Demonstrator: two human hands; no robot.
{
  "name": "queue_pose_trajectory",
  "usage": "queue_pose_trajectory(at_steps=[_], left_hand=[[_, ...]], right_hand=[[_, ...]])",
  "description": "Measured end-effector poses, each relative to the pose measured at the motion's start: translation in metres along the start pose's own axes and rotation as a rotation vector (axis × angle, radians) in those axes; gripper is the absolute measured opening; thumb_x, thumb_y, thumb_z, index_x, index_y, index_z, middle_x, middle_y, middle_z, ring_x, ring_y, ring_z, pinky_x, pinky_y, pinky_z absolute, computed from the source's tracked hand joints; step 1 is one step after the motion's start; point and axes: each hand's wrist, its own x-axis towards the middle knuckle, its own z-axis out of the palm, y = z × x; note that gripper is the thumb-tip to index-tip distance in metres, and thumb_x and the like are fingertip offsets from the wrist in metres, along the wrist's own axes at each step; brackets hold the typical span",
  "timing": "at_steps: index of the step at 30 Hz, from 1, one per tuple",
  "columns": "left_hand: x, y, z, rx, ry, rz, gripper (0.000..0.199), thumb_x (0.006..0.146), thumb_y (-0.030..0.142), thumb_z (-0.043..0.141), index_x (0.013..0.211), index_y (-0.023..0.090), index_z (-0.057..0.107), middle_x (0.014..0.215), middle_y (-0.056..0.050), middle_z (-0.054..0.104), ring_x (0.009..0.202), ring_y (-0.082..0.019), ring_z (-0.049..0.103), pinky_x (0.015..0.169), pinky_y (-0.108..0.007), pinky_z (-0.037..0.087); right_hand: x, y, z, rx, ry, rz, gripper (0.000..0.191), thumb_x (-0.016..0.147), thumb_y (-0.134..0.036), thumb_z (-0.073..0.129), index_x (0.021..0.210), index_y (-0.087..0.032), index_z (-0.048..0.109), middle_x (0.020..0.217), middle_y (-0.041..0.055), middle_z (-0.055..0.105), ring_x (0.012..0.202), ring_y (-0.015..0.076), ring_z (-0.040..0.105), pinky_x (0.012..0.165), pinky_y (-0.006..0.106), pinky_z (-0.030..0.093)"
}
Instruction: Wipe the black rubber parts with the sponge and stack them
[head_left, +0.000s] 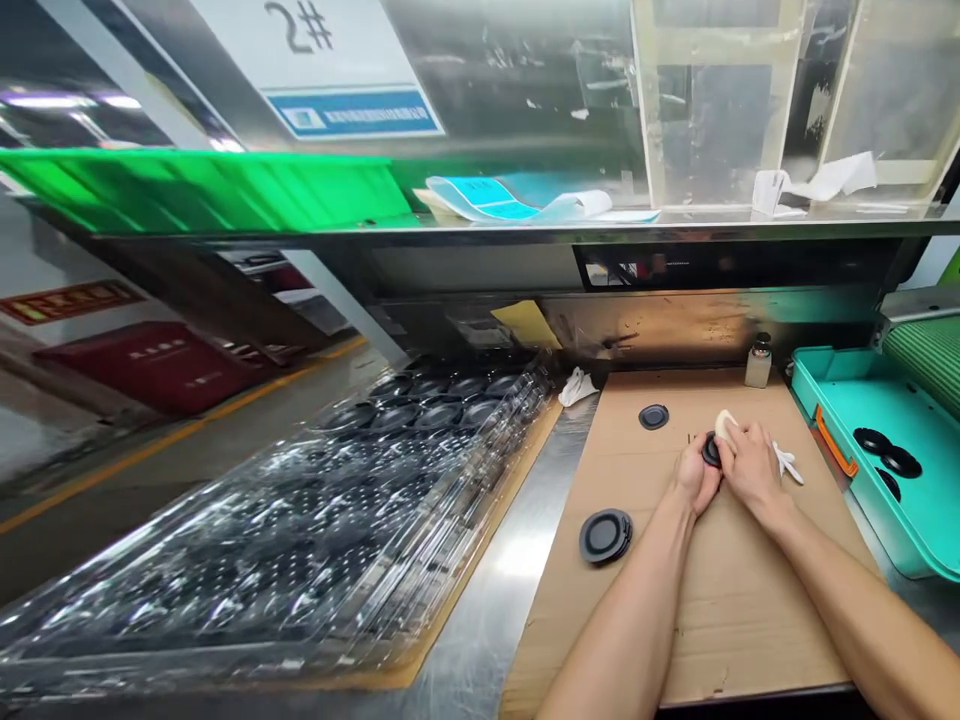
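Note:
Over a brown cardboard sheet (750, 620), my left hand (697, 477) grips a small black round part (711, 450) by its edge. My right hand (752, 462) is closed around a pale cloth or pad (724, 424), which is up against the black part; its exact kind I cannot make out. Left of my hands lies a single black disc (653, 416). Closer to me, beside my left forearm, sits a short stack of larger black discs (604, 536). A white plastic-looking piece (787, 464) lies just right of my right hand, partly hidden by it.
Clear plastic trays (330, 530) with black round pockets or parts fill the left. A small bottle (759, 362) and a crumpled white tissue (578, 388) stand at the back. At right, a teal bin (919, 530) holds several black discs. A metal shelf (525, 230) runs overhead.

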Motion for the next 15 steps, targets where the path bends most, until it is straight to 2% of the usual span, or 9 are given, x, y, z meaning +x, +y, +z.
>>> queue_pose_trajectory(at_steps=[4, 7, 9, 12, 15], left_hand=[[0.002, 0.000, -0.002, 0.007, -0.023, -0.034, 0.039, 0.104, 0.034, 0.040, 0.096, 0.012, 0.070, 0.109, -0.017, 0.075, 0.110, -0.024, 0.071, 0.106, -0.037, 0.052], [0.005, 0.000, -0.004, 0.034, 0.026, -0.020, 0.040, 0.105, 0.032, 0.038, 0.094, 0.012, 0.070, 0.102, -0.015, 0.075, 0.106, -0.022, 0.071, 0.105, -0.036, 0.053], [0.006, 0.001, -0.005, 0.030, 0.034, -0.017, 0.041, 0.105, 0.031, 0.038, 0.091, 0.012, 0.071, 0.097, -0.014, 0.076, 0.102, -0.021, 0.072, 0.104, -0.036, 0.053], [0.005, 0.004, -0.005, 0.009, 0.001, -0.030, 0.044, 0.106, 0.033, 0.037, 0.088, 0.011, 0.071, 0.092, -0.013, 0.076, 0.098, -0.022, 0.072, 0.103, -0.037, 0.054], [0.002, 0.008, -0.004, -0.001, 0.000, -0.029, 0.044, 0.105, 0.033, 0.037, 0.093, 0.010, 0.072, 0.096, -0.014, 0.076, 0.101, -0.024, 0.072, 0.104, -0.040, 0.053]], right_hand=[[0.003, 0.000, -0.003, 0.001, -0.035, -0.069, 0.040, 0.101, -0.035, 0.050, 0.137, -0.025, 0.064, 0.115, 0.0138, 0.059, 0.105, 0.0290, 0.052, 0.094, 0.041, 0.040], [0.006, 0.004, -0.004, -0.010, -0.039, 0.049, 0.037, 0.102, -0.035, 0.047, 0.130, -0.022, 0.067, 0.111, 0.0149, 0.059, 0.103, 0.0296, 0.053, 0.092, 0.040, 0.041], [0.005, 0.008, -0.002, 0.027, -0.025, 0.060, 0.037, 0.100, -0.037, 0.050, 0.131, -0.022, 0.065, 0.111, 0.0143, 0.060, 0.105, 0.0299, 0.053, 0.093, 0.041, 0.042], [0.002, 0.013, -0.001, 0.147, 0.009, 0.104, 0.048, 0.094, -0.039, 0.061, 0.137, -0.018, 0.057, 0.118, 0.0142, 0.060, 0.109, 0.0293, 0.056, 0.094, 0.040, 0.044], [0.002, 0.019, -0.009, 0.267, -0.049, 0.128, 0.051, 0.088, -0.038, 0.067, 0.133, -0.017, 0.055, 0.122, 0.0138, 0.064, 0.111, 0.0277, 0.060, 0.093, 0.037, 0.046]])
